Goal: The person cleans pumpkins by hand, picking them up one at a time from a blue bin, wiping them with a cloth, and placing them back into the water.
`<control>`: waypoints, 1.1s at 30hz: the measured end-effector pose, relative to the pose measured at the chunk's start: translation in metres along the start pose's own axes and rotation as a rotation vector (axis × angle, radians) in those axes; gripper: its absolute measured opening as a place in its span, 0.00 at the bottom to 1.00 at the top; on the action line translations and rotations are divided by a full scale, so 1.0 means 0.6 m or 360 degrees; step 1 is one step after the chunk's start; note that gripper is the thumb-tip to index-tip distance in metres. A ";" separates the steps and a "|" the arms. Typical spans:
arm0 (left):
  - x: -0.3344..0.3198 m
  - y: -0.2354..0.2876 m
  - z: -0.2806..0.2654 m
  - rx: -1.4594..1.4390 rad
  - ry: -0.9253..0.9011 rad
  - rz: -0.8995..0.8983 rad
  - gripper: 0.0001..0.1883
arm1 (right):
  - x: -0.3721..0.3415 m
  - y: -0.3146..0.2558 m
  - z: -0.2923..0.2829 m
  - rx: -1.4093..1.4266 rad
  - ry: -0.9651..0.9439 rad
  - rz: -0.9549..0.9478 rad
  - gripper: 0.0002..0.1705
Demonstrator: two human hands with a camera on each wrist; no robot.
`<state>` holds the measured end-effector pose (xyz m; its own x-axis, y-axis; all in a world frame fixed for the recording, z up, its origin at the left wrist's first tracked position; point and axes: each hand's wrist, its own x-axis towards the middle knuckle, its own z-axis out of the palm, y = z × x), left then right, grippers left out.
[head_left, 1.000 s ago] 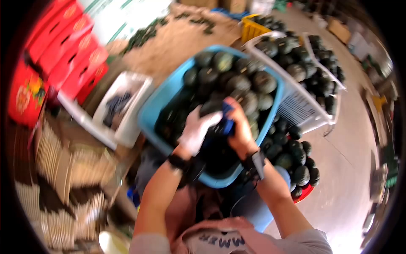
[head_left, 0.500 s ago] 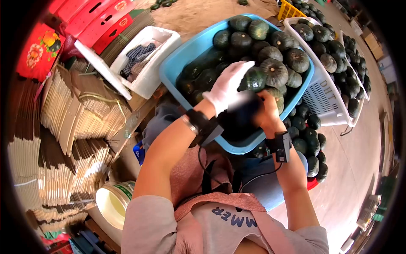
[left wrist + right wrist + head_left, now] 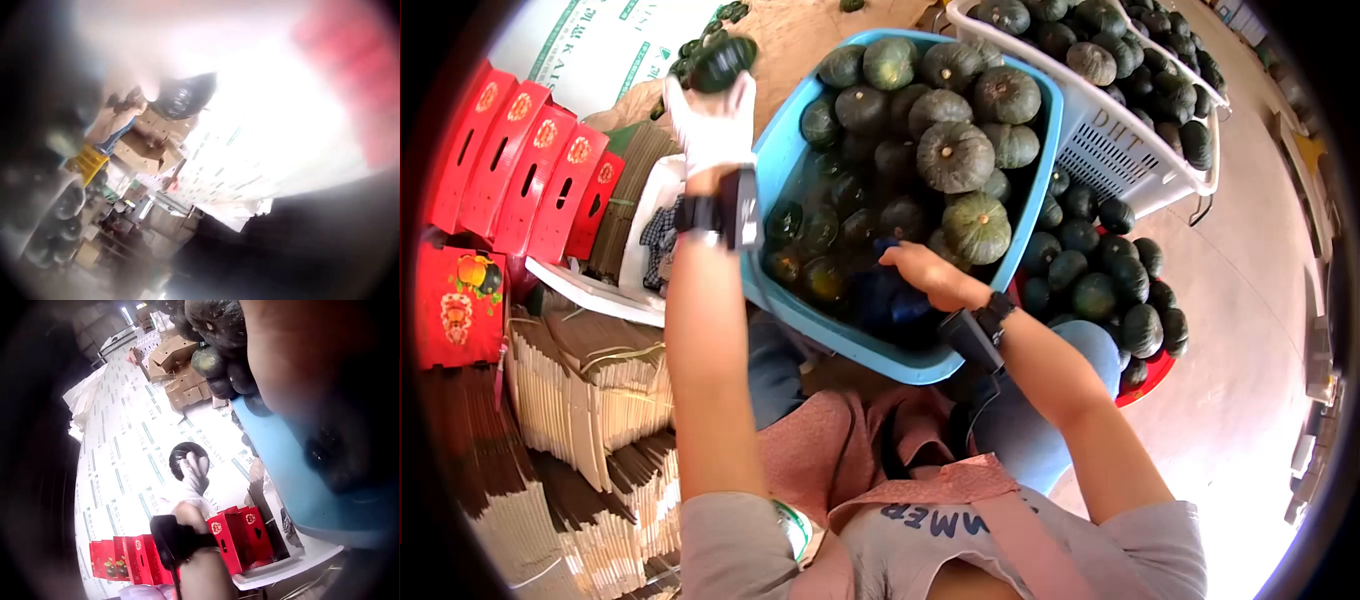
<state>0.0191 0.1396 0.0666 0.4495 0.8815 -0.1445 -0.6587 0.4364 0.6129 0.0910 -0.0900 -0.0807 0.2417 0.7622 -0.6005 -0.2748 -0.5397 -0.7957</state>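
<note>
The white-gloved left hand [image 3: 714, 122] is raised beyond the blue tub's [image 3: 766, 170] left side, its fingers spread and fairly straight. A dark green pumpkin [image 3: 722, 64] is at its fingertips; whether they touch is unclear. The left wrist view shows this pumpkin [image 3: 184, 97] beside a blurred fingertip, and the right wrist view shows the gloved hand [image 3: 195, 472] overlapping the pumpkin [image 3: 182, 455]. Low in the tub, the bare right hand [image 3: 940, 278] grips a dark blue cloth [image 3: 890, 298], partly in the water. Pumpkins [image 3: 955, 157] fill the tub's far and right parts.
White crates [image 3: 1115, 150] of pumpkins stand at the right, above a red basin [image 3: 1150, 385] heaped with more. Red boxes [image 3: 525, 165], a white foam box [image 3: 662, 195] and stacked cardboard [image 3: 550, 400] lie left. Several pumpkins [image 3: 690, 50] rest on the floor covering ahead.
The left hand has swung from over the tub to its far left side, and its fingers have spread. The right hand has shifted left and down in the tub with the cloth, away from the left hand.
</note>
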 end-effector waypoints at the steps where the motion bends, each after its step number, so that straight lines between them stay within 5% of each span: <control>1: 0.012 0.000 0.020 -0.0001 0.0076 0.0196 0.30 | 0.003 -0.003 -0.001 0.0082 -0.0069 0.0126 0.23; 3: 0.070 -0.029 -0.070 0.0597 -0.0601 -0.0438 0.31 | 0.020 0.015 -0.010 -0.0035 -0.0107 0.0091 0.23; 5: 0.029 -0.071 -0.119 0.1603 -0.0976 -0.0609 0.36 | 0.027 0.034 -0.022 -0.0918 -0.0381 -0.0463 0.24; 6: -0.007 -0.084 -0.112 0.2098 -0.0996 -0.0857 0.37 | 0.037 0.053 -0.026 -0.1243 -0.0605 -0.0798 0.26; 7: -0.026 -0.086 -0.106 0.2593 -0.0983 -0.1105 0.39 | 0.037 0.052 -0.027 -0.1378 -0.0957 -0.0812 0.28; 9: -0.012 -0.096 -0.160 0.2900 -0.0906 -0.1158 0.37 | 0.045 0.060 -0.007 -0.1653 -0.1424 -0.0724 0.32; 11: 0.031 -0.107 -0.237 0.3037 -0.0584 -0.0878 0.32 | 0.030 0.041 0.010 -0.1785 -0.1476 -0.0466 0.34; 12: 0.048 -0.108 -0.219 0.3622 -0.0857 -0.1159 0.27 | 0.025 0.033 0.016 -0.1913 -0.1490 -0.0182 0.36; 13: 0.033 -0.096 -0.229 0.3669 -0.0715 -0.1193 0.26 | 0.030 0.034 0.021 -0.1920 -0.1492 -0.0198 0.36; 16: -0.011 -0.100 -0.206 0.3833 -0.0608 -0.1765 0.31 | 0.058 0.066 0.038 -0.1779 -0.1375 -0.0013 0.40; 17: -0.021 -0.108 -0.203 0.3829 -0.0520 -0.1784 0.30 | 0.068 0.076 0.041 -0.1774 -0.1365 -0.0020 0.40; 19: -0.052 -0.118 -0.197 0.3941 -0.0684 -0.1312 0.26 | 0.078 0.082 0.044 -0.1617 -0.1234 -0.0138 0.30; 21: -0.012 -0.160 -0.291 0.3689 -0.0507 -0.1613 0.22 | 0.093 0.088 0.035 -0.1474 -0.1141 -0.0249 0.25; 22: -0.016 -0.170 -0.276 0.3739 -0.0446 -0.1755 0.20 | 0.096 0.082 0.028 -0.1412 -0.1097 -0.0244 0.26; 23: -0.043 -0.163 -0.249 0.3772 -0.0593 -0.1486 0.20 | 0.075 0.049 0.024 -0.1361 -0.1016 -0.0006 0.31; 25: -0.039 -0.190 -0.274 0.3563 -0.0296 -0.1857 0.24 | 0.077 0.066 0.014 -0.1057 -0.0666 -0.0009 0.28; 26: -0.044 -0.196 -0.261 0.3448 -0.0677 -0.1975 0.25 | 0.066 0.063 0.003 -0.0829 -0.0570 -0.0075 0.30; 30: -0.083 -0.216 -0.264 0.3947 -0.1245 -0.1292 0.16 | 0.081 0.081 -0.002 -0.0342 -0.0079 -0.0147 0.21; 31: -0.106 -0.208 -0.223 0.4043 -0.1294 -0.1224 0.16 | 0.034 0.042 -0.008 0.0207 -0.0079 -0.0114 0.18; 33: -0.093 -0.209 -0.243 0.4029 -0.0939 -0.0925 0.19 | 0.009 0.025 -0.022 0.1016 -0.0211 -0.0315 0.18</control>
<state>-0.0112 0.0622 -0.1155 0.5206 0.5557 -0.6482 0.7093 -0.7041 -0.0339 0.1004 -0.0983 -0.0969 0.2389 0.8842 -0.4014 -0.7425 -0.1001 -0.6623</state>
